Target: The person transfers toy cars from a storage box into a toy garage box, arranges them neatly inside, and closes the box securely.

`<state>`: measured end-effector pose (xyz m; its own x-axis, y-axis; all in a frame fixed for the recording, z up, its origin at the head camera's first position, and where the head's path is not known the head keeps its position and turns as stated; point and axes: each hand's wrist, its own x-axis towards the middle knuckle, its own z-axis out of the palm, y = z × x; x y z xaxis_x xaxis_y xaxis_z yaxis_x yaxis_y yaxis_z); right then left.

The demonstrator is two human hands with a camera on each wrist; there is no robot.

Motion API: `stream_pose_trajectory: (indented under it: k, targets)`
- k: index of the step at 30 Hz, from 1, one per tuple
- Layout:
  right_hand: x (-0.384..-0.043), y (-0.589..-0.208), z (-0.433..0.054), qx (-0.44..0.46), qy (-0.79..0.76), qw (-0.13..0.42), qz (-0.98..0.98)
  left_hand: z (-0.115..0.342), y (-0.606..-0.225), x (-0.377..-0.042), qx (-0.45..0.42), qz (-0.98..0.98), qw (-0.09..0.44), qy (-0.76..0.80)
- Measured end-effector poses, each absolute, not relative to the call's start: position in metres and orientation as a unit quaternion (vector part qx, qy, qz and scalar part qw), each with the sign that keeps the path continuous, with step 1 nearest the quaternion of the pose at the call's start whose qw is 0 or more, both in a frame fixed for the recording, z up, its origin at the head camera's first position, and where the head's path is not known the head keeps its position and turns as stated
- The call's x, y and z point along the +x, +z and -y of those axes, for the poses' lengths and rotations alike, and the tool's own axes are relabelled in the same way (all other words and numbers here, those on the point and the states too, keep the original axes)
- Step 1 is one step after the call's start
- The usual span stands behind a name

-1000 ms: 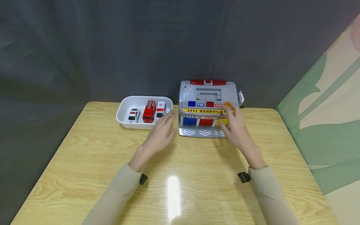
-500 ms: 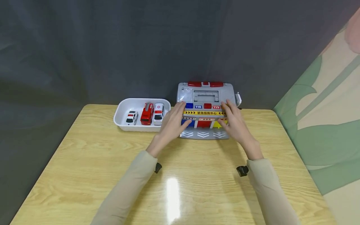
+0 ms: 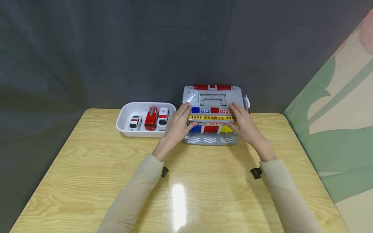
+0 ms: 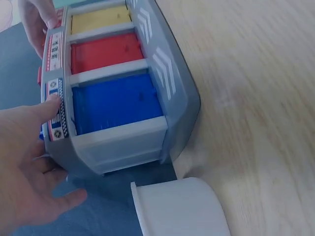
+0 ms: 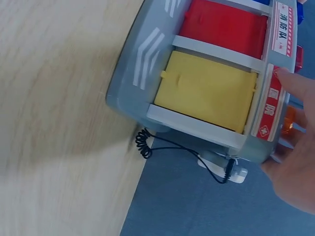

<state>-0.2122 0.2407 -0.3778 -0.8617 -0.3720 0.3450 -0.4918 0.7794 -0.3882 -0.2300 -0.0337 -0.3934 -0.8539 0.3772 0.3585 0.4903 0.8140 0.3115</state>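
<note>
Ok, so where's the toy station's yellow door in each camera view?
Head: yellow door, right of centre, slightly low.
Left wrist: yellow door, top, left of centre.
Right wrist: yellow door, upper right of centre.
Shared landmark: red door, next to it throughout.

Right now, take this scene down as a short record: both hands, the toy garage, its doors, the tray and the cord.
Left hand: holds the upper front edge of the toy garage, thumb on the front
Right hand: holds the same edge farther right, thumb on the front
Doors: blue door, red door, yellow door; all look closed
Tray: white tray, left of the garage, holding a white-and-black car, red truck and white-and-red van
Cord: coiled black cord, by the garage's right end
Surface: wooden table
</note>
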Motion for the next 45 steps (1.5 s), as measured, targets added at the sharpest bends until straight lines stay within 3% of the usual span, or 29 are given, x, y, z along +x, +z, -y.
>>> stream_pose_trajectory:
  k: [6,45]
  targets:
    - [-0.212,-0.385,-0.243,0.253,0.238,0.163,0.923,0.036,-0.395,-0.230,-0.236,0.939,0.158,-0.196]
    - [-0.218,-0.377,-0.255,0.240,0.207,0.078,0.945,0.036,-0.395,-0.228,-0.233,0.929,0.151,-0.244]
